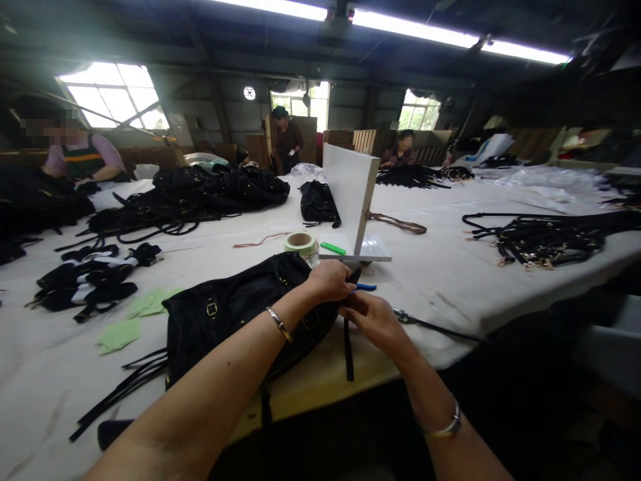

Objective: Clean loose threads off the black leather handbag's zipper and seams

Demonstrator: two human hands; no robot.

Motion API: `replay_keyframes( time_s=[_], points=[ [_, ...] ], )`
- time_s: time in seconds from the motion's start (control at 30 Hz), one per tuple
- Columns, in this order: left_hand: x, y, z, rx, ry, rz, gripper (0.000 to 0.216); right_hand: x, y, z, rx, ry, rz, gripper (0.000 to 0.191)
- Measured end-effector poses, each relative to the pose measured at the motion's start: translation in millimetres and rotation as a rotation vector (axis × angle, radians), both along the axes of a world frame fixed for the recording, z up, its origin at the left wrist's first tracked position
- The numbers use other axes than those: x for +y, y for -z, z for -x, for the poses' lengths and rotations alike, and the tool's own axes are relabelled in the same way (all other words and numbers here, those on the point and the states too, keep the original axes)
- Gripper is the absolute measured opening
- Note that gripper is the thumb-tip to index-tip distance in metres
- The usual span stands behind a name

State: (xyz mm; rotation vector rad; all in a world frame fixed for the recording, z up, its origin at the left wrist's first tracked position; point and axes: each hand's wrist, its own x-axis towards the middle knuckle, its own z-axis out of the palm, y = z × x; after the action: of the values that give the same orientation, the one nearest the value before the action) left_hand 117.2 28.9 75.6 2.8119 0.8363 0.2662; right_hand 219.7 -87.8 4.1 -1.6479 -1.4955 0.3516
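Note:
A black bag [235,314] with gold buckles lies on the white table [451,280] in front of me. My left hand [330,280] is closed on the bag's right end. My right hand [373,321] pinches a narrow black strap [347,354] that hangs from the bag over the table edge. The two hands nearly touch. Each wrist wears a metal bangle. A blue-handled tool [365,287] lies just behind my hands, partly hidden.
A roll of tape [300,242], a green lighter-like object [332,248] and a white upright board [353,200] stand behind the bag. Piles of black bags [220,187] and straps [545,240] cover the table. Green cloth pieces [135,314] lie left. Other people work at the far side.

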Motion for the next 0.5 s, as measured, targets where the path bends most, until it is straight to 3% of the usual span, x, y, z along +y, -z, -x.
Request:
replay_keyframes(
  time_s=[0.13, 0.5],
  points=[
    [-0.9, 1.1, -6.7, 0.023, -0.001, -0.002, 0.024, 4.9, -1.5, -0.1, -0.082, 0.003, -0.021, 0.017],
    [-0.1, 10.7, -21.5, 0.063, -0.022, -0.007, 0.022, -0.8, 2.0, -5.9, -0.438, -0.011, -0.067, 0.018]
  ],
)
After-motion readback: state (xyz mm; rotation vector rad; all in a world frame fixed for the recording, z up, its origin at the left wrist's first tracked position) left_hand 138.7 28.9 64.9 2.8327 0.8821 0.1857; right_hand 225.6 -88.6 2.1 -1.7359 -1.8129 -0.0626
